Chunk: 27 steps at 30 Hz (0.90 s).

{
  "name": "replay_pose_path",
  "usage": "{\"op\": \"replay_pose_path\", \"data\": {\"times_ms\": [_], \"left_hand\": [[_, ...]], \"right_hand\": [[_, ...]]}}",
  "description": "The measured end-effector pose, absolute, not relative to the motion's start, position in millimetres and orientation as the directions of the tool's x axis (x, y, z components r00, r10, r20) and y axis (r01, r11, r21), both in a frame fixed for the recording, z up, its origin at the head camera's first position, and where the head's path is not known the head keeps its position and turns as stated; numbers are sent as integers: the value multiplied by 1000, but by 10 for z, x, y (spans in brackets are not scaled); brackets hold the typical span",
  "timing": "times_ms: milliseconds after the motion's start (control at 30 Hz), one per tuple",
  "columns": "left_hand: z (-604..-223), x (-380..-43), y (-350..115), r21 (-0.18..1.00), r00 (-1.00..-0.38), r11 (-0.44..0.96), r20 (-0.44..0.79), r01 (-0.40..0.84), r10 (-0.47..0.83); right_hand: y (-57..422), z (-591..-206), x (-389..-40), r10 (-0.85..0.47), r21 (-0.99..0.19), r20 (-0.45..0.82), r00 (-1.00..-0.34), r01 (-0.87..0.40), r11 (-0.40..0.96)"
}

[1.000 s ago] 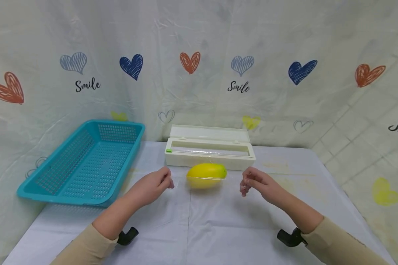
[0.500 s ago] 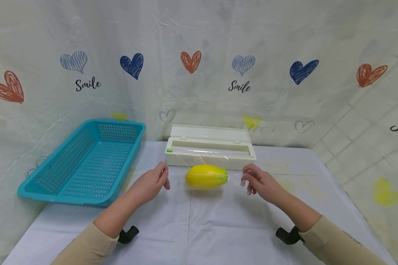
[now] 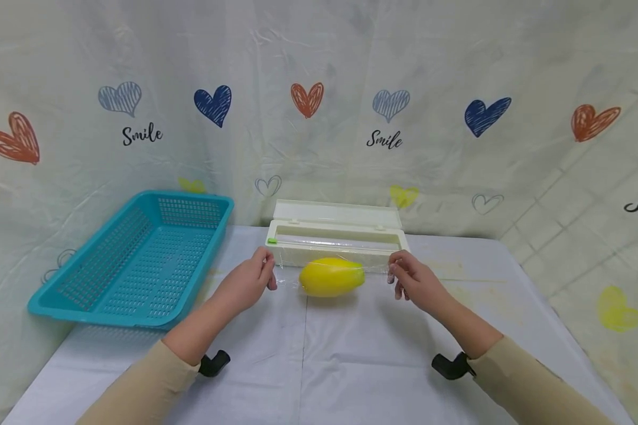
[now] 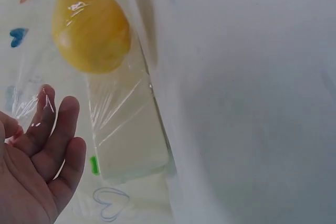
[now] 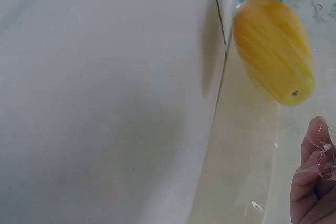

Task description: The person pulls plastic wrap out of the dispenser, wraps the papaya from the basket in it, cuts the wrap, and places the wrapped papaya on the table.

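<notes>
A yellow, papaya-like fruit (image 3: 331, 277) with a greenish tip sits mid-table, between the two hands. Clear cling film (image 4: 118, 103) stretches across it from hand to hand, with shiny creases over the fruit's skin. On the left, my left hand (image 3: 248, 280) pinches one end of the film between thumb and forefinger, its other fingers spread loosely. My right hand (image 3: 416, 280) pinches the opposite end; film is bunched at its fingertips (image 5: 318, 158). Just behind the fruit stands a white cling film box (image 3: 287, 255), lid raised, with a roll (image 3: 340, 242) inside.
A turquoise perforated basket (image 3: 191, 301) stands at the left, close to the left forearm. White cloth covers the table (image 3: 351, 366). A curtain (image 3: 340, 159) printed with hearts hangs behind the box. A green slider (image 3: 272, 241) sits at the box's left end.
Both hands, still pinching the film, have moved a little farther from the body, toward the box. The film's front edge has moved back over the fruit, which has shifted slightly.
</notes>
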<state>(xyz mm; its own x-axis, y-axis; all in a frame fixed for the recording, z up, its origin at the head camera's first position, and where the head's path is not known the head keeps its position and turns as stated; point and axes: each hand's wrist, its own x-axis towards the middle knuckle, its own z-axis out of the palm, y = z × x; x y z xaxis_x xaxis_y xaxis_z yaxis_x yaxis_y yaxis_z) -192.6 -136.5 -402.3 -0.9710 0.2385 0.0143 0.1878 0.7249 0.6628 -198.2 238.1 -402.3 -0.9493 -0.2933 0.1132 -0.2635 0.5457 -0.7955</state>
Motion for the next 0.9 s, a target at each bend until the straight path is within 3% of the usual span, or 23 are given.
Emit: {"op": "replay_pose_path", "data": {"times_ms": [667,900], "left_hand": [[-4242,-2401,-1179,670,-968,742,-194,-11,161],[-4295,-2435,-1156,632,-954,775,-226,9,195]], "right_hand": [[2389,-4302,-2360,-202,-815,-149,-968,4,580],[2402,-4387,-2400,-160,-791,-250,-955,107,602]]}}
